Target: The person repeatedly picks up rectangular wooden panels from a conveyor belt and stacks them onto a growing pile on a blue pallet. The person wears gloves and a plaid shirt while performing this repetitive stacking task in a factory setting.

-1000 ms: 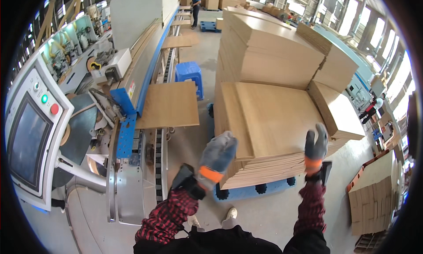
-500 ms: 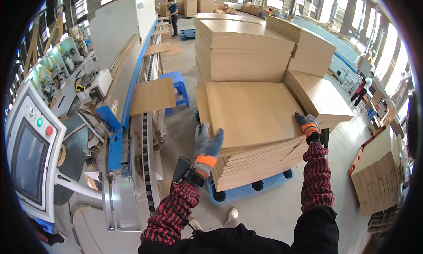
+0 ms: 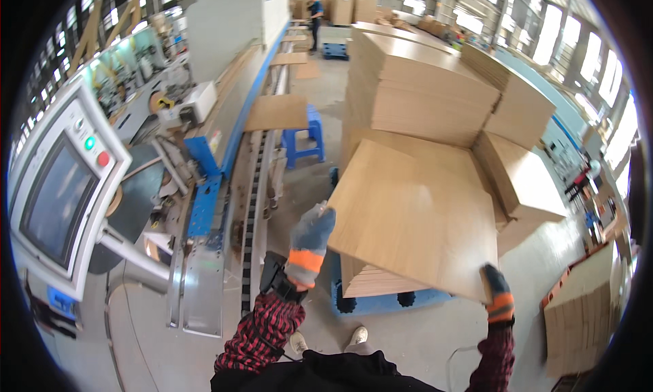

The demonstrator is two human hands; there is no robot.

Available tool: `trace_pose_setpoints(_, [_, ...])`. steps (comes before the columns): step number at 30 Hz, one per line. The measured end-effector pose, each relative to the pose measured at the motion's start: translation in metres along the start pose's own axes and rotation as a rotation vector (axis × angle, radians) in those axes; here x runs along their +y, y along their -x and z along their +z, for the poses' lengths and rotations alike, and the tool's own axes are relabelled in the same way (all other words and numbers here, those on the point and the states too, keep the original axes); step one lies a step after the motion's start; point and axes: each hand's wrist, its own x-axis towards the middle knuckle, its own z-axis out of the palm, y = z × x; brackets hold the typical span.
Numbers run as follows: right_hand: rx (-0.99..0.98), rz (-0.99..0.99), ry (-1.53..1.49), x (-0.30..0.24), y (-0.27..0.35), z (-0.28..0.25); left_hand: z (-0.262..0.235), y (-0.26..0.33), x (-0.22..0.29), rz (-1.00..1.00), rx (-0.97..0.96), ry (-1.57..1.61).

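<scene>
A flat light-brown wooden board [image 3: 415,215] lies turned at an angle over a stack of similar boards [image 3: 381,283], its near right corner past the stack's edge. My right hand [image 3: 496,290], in a grey glove with an orange band, grips that corner. Against the board's left edge is my left hand [image 3: 311,235], gloved alike, its thumb side touching the edge and its other fingers partly hidden. The stack rests on a blue pallet [image 3: 388,301].
Taller board stacks [image 3: 428,93] rise behind, with a lower one [image 3: 520,174] at the right. On the left stand a long machine with a conveyor track [image 3: 252,215], a control panel [image 3: 64,188] and a blue stool [image 3: 304,137]. A person [image 3: 315,21] stands far back.
The top board has turned and slid toward me and to the right. My right hand has come nearer with its corner; my left has closed in on its left edge. My view has shifted left.
</scene>
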Motion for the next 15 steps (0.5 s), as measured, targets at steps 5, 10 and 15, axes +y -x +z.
trace_pose_setpoints(5, [-0.011, 0.48, -0.378, -0.024, 0.049, 0.055, -0.104, 0.105, -0.01, 0.301, 0.374, -0.45])
trace_pose_setpoints(10, [-0.396, 0.436, -0.634, -0.099, 0.074, 0.133, -0.18, 0.224, -0.051, -0.249, 0.923, 0.039])
trace_pose_setpoints(15, [-0.659, 0.478, -0.635, -0.116, 0.083, 0.223, -0.237, 0.25, -0.066, -0.478, 1.021, -0.542])
